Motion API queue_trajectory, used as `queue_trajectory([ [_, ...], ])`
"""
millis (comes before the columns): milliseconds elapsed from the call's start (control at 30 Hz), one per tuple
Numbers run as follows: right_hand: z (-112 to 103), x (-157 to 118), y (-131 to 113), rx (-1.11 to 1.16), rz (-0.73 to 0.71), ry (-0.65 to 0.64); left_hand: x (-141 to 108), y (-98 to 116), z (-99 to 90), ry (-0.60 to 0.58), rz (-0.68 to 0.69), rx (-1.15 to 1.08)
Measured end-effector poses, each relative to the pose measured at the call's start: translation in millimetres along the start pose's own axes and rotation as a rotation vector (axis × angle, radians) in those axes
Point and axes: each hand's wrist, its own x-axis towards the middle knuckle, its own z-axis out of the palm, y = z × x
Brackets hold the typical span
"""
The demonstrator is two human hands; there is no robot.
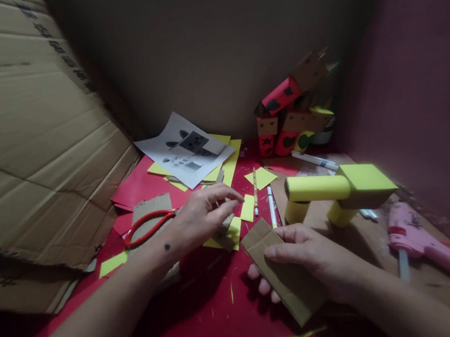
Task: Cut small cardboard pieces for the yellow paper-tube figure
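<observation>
My right hand [320,261] grips a small folded piece of brown cardboard [289,286], thumb on top and fingers beneath. Over the red table top my left hand [204,214] reaches out with its fingers extended, holding nothing that I can see. Its fingertips are near a small yellow paper piece [248,208]; whether they touch it I cannot tell. Red-handled scissors [149,226] lie partly hidden behind the left wrist, on a cardboard scrap [151,204]. Beyond the right hand stands a yellow-covered tube-and-box figure [317,187], with a pencil [255,192] and a white marker [272,206] to its left.
A pink glue gun [430,250] rests on a cardboard sheet at right. Red decorated cardboard figures [285,119] stand at the back. A printed sheet [188,149] lies on coloured papers. A large cardboard panel [23,137] rises on the left, beside the grey wall [210,51].
</observation>
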Motion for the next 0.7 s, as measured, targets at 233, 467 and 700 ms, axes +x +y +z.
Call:
queue_trajectory([
  [233,6.5,-8.4,-8.7,-0.329,-0.149,-0.011,-8.9,19.6,-6.2,-0.298,0.185,-0.187],
  [467,10.8,-14.1,2.8,-0.901,-0.495,0.253,-8.5,16.9,-18.7,-0.346,0.294,-0.235],
  [700,10.4,-11.9,6.1,-1.129,-0.674,0.314,-5.3,10.4,-19.1,-0.337,0.204,-0.179],
])
